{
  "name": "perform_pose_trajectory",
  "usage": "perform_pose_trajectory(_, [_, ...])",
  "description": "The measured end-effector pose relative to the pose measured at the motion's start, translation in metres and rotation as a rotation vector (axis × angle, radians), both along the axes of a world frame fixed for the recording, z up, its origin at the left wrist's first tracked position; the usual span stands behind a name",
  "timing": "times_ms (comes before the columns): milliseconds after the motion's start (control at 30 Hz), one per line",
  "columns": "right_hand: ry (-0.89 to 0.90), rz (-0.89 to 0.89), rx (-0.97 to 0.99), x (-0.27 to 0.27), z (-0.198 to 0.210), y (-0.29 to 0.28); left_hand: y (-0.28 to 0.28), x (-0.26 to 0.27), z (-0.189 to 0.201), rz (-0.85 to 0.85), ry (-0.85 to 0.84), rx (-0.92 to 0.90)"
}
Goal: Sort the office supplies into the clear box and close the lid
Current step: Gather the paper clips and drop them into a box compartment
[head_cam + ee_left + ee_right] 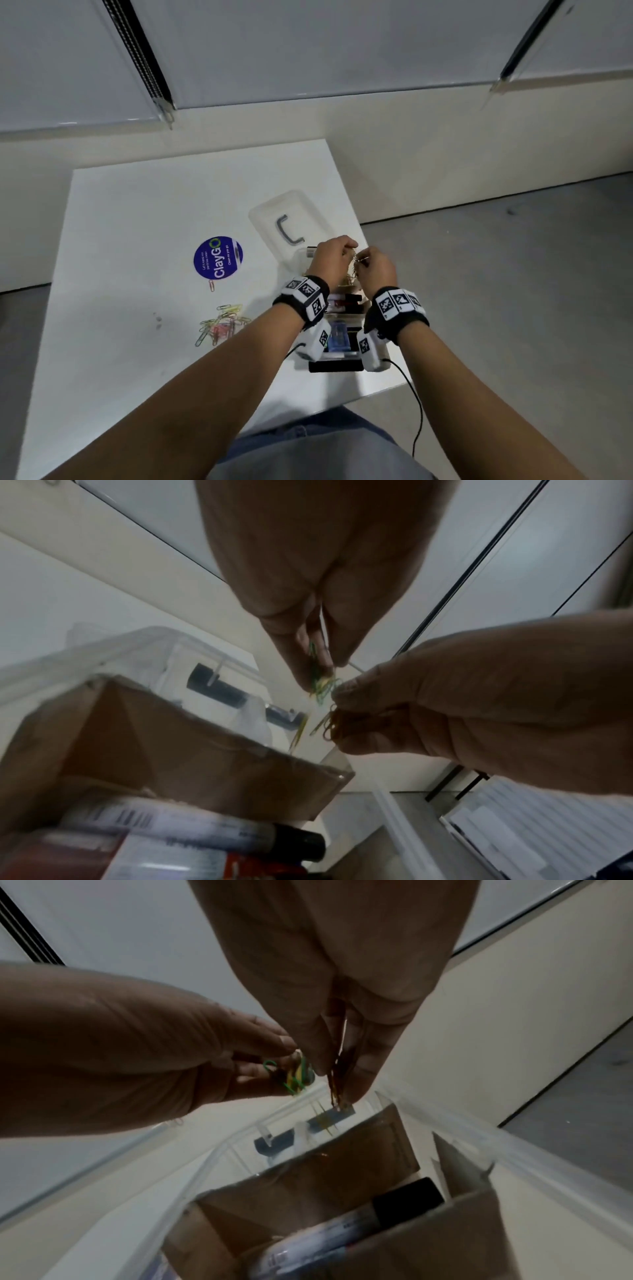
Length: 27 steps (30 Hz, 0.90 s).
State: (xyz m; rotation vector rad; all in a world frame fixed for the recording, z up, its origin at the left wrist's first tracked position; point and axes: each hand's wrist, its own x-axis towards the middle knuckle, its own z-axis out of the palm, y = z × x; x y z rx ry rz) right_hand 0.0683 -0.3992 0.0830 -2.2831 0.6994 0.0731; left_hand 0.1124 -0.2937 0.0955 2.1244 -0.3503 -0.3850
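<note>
The clear box (346,329) sits at the near right part of the white tabletop (130,212), its long axis running from the person toward the far edge; both forearms cover much of it in the head view. Its lid (291,222) lies flat on the tabletop just beyond the box, dark handle facing up, long axis angled toward the far right. The left hand (330,255) and right hand (375,265) are raised together over the far end of the box, fingertips almost meeting. The left hand pinches a small bunch of green and yellow paper clips (320,681) between thumb and fingertips. The right hand pinches a bundle of brown rubber bands (337,1069) that hangs downward from its closed fingertips. The head view shows only a thin tangle between the hands; the wrist views alone show the colours and the separate bundles. The wrist views also show the interior of the box: a brown cardboard divider (192,739) and a marker with a black cap (240,834) lying on its side. Only the head view shows the loose pile of coloured paper clips (222,323) on the tabletop left of the box, a single clip (211,285) farther back, and a round blue sticker (218,257).
</note>
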Motion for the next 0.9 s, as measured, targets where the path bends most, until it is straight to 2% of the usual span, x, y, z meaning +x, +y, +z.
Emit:
perform_pose_trajectory(133, [0.053,0.054,-0.040,0.001,0.000,-0.002,0.014,0.004,-0.002,-0.024,-0.016,0.016])
perform_pose_trajectory(233, [-0.008,0.117,-0.041,-0.003,0.008,0.011,0.051,0.016,-0.003,0.060,-0.036,-0.049])
perform_pose_trajectory(333, [-0.081,0.229,0.012,-0.007,0.020,0.048,0.107,0.035,-0.022,0.166,-0.071,0.000])
perform_pose_trajectory(400, [-0.104,0.355,0.050,-0.008,0.022,0.083,0.148,0.048,-0.041,0.211,-0.025,0.114])
perform_pose_trajectory(467, [-0.043,0.495,0.082,-0.009,0.017,0.121,0.184,0.057,-0.062,0.197,0.054,0.308])
perform_pose_trajectory(600, [0.338,0.698,0.033,-0.017,-0.023,0.184,0.235,0.060,-0.099,0.055,0.208,0.616])
perform_pose_trajectory(667, [0.517,0.665,-0.037,-0.023,-0.043,0.198,0.249,0.049,-0.112,-0.009,0.255,0.682])
perform_pose_trajectory(733, [0.624,0.619,-0.110,-0.029,-0.060,0.204,0.258,0.029,-0.121,-0.077,0.230,0.721])
perform_pose_trajectory(800, [0.630,0.593,-0.186,-0.032,-0.076,0.207,0.265,0.003,-0.126,-0.145,0.175,0.701])
perform_pose_trajectory(900, [0.550,0.519,-0.145,-0.031,-0.092,0.219,0.279,-0.035,-0.133,-0.224,0.118,0.569])
